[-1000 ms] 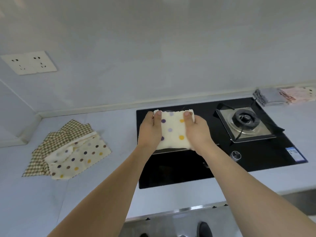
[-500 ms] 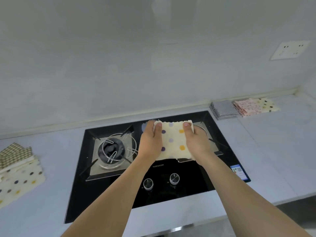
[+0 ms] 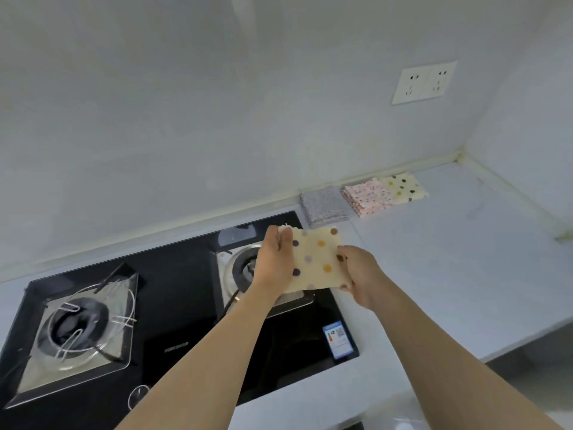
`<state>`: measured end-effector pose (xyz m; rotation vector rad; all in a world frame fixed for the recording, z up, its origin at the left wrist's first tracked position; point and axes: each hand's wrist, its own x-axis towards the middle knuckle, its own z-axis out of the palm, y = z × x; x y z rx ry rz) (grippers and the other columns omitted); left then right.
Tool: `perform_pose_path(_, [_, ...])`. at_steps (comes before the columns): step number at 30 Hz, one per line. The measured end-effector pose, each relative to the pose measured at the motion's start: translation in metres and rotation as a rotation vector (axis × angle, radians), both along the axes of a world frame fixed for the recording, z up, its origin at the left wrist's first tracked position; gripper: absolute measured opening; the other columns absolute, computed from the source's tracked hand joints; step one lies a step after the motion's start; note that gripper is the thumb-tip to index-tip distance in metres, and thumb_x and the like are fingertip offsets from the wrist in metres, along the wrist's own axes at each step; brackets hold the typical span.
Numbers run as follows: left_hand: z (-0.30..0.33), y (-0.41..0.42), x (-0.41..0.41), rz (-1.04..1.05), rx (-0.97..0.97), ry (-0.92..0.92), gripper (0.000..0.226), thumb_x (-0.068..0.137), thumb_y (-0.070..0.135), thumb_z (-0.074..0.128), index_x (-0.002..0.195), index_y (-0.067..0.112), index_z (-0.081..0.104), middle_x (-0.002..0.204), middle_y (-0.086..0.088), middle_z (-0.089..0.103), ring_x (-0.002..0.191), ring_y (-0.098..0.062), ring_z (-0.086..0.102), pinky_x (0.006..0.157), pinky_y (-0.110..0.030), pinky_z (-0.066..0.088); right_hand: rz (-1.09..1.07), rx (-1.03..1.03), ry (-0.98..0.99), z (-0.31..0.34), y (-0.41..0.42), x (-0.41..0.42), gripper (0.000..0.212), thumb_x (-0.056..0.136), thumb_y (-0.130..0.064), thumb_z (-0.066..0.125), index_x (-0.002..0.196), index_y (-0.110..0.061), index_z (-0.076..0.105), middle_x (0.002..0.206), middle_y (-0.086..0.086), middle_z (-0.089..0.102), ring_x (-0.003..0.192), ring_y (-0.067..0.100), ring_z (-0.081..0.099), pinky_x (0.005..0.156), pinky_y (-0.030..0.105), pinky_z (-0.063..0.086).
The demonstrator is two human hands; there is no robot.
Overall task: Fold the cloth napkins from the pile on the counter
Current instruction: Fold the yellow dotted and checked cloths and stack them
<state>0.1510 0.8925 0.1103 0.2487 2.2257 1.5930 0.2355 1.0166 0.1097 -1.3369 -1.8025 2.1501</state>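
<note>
A folded cream napkin with coloured dots [image 3: 316, 260] is held in the air above the right burner of the stove. My left hand [image 3: 274, 262] grips its left edge, thumb on top near the far corner. My right hand [image 3: 359, 274] pinches its right edge lower down. Against the back wall lie three folded stacks: a grey one [image 3: 324, 206], a pink patterned one [image 3: 369, 195] and a cream dotted one [image 3: 403, 187]. The unfolded pile is out of view.
A black glass gas stove [image 3: 173, 321] fills the left and centre, with a left burner [image 3: 77, 327] and a right burner [image 3: 245, 268]. Pale counter [image 3: 449, 274] stretches right to a corner. A double wall socket [image 3: 423, 82] sits above it.
The view has swung right, away from the unfolded pile. Both hands carried the folded dotted napkin right, from the stove's middle toward the folded stacks; my right hand slid down its right edge.
</note>
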Motion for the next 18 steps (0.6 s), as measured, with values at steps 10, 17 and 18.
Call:
perform_pose_path(10, [-0.013,0.129,-0.004,-0.15,0.01,-0.176,0.012,0.094,0.024,0.045,0.091,0.013,0.047,0.08,-0.005,0.054,0.073,-0.023,0.053,0.057,-0.034,0.042,-0.071,0.164,-0.066,-0.004,0.133,0.014,0.026,0.099,-0.016,0.035,0.112,-0.009,0.057,0.108,0.008,0.057,0.089,0.022,0.054,0.063,0.029,0.042])
perform_pose_path(17, [-0.019,0.243,-0.031,-0.264,-0.087,-0.195,0.016,0.093,0.019,0.049,0.101,0.01,0.058,0.093,-0.013,0.069,0.078,-0.032,0.069,0.054,-0.038,0.058,-0.187,0.15,-0.118,-0.012,0.243,0.003,0.031,0.099,-0.014,0.034,0.12,-0.014,0.057,0.109,0.006,0.059,0.096,0.024,0.055,0.082,0.039,0.05])
perform_pose_path(18, [-0.021,0.262,-0.036,-0.267,-0.081,-0.2,0.015,0.093,0.019,0.049,0.1,0.009,0.058,0.091,-0.013,0.069,0.074,-0.031,0.069,0.053,-0.038,0.058,-0.193,0.147,-0.12,-0.013,0.262,-0.003,0.032,0.099,-0.013,0.035,0.122,-0.013,0.057,0.108,0.007,0.058,0.095,0.024,0.055,0.088,0.043,0.05])
